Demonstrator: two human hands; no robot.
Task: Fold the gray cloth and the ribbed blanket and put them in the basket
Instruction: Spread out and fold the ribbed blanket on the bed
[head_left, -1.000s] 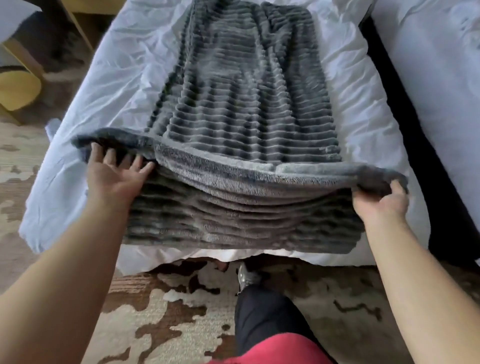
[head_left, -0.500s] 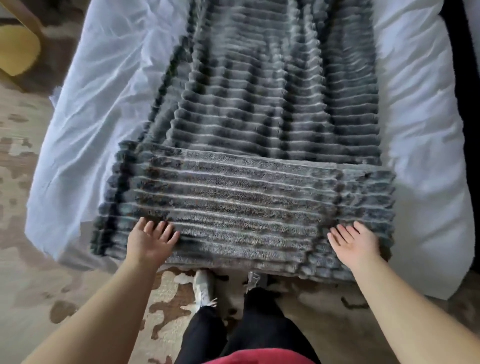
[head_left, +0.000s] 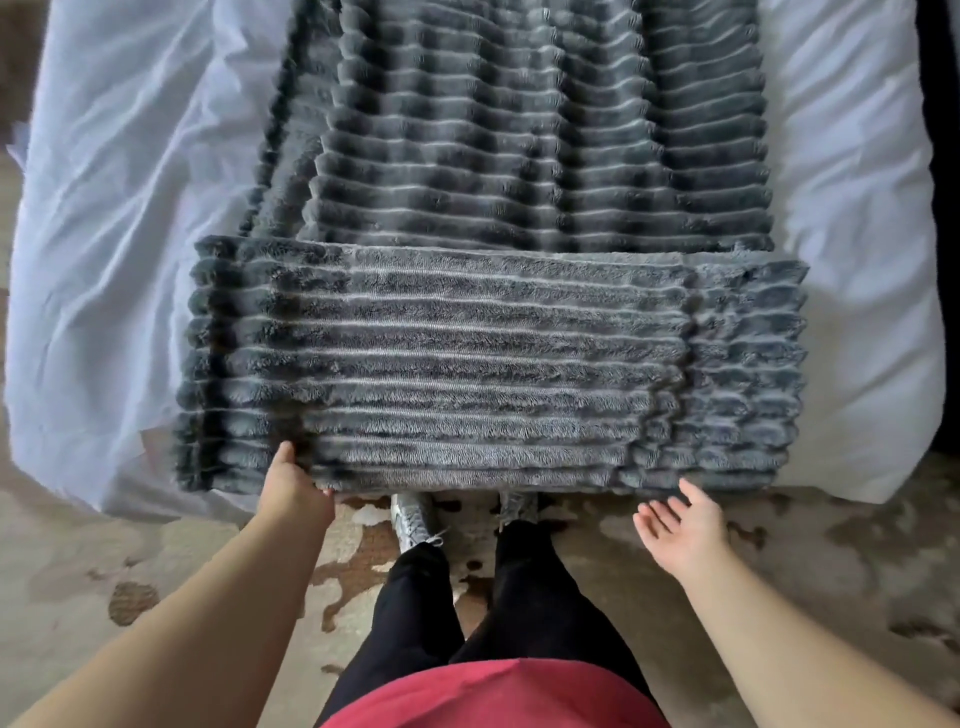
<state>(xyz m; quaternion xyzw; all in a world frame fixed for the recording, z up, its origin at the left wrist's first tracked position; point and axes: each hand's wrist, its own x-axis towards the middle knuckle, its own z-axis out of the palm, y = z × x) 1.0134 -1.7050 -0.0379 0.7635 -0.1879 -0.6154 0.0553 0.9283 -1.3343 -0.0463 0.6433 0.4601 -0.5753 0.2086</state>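
The dark gray ribbed blanket (head_left: 493, 249) lies lengthwise on the bed. Its near end is folded back over itself as a wide band that reaches the bed's front edge. My left hand (head_left: 291, 488) grips the lower left edge of that fold, thumb on top and fingers tucked underneath. My right hand (head_left: 680, 525) hovers just below the lower right edge, palm up, fingers spread, touching nothing. Neither the gray cloth nor the basket is in view.
A white rumpled sheet (head_left: 114, 249) covers the bed on both sides of the blanket. My legs in black trousers and gray shoes (head_left: 413, 519) stand against the bed's front edge on a beige carpet with brown patches (head_left: 130, 603).
The near end, lifted a second ago, now lies folded flat. Both hands slid back off its top to the front edge. The left took hold there; the right came free.
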